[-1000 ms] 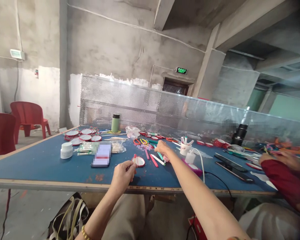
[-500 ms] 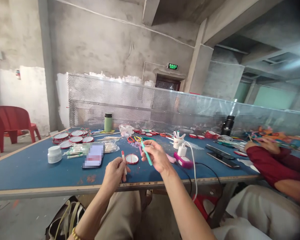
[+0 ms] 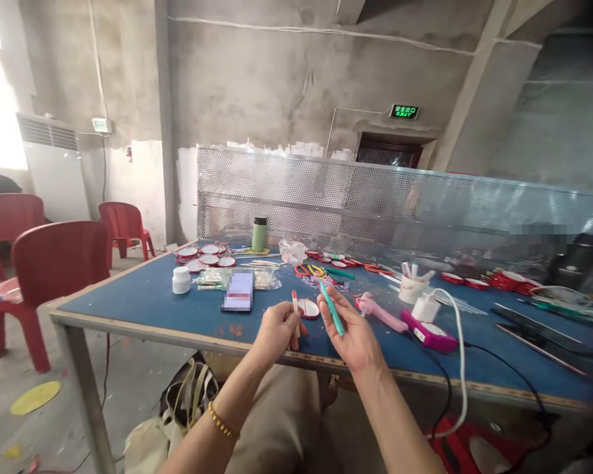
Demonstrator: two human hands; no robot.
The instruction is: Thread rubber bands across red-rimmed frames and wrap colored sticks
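My left hand [image 3: 277, 331] is closed round a thin red and white stick [image 3: 295, 305], held upright above the table's front edge. My right hand [image 3: 352, 332] pinches a teal marker [image 3: 331, 309], tilted with its tip up and to the left. Both hands hover close together over the blue table [image 3: 143, 299]. Just behind them lies a small round red-rimmed mirror [image 3: 308, 308].
On the table are a phone [image 3: 238, 291], a white jar [image 3: 180, 280], a green bottle [image 3: 259, 234], red-rimmed discs [image 3: 202, 256], a white cup of pens [image 3: 408, 285], a pink tool [image 3: 381, 313] and a charger with a white cable [image 3: 426, 307]. Red chairs [image 3: 54, 270] stand left. A bag [image 3: 188, 401] lies below.
My right hand has lifted the teal marker from the pile on the table and brought it back beside my left hand. The camera has swung left, and the co-worker's arm is gone from view.
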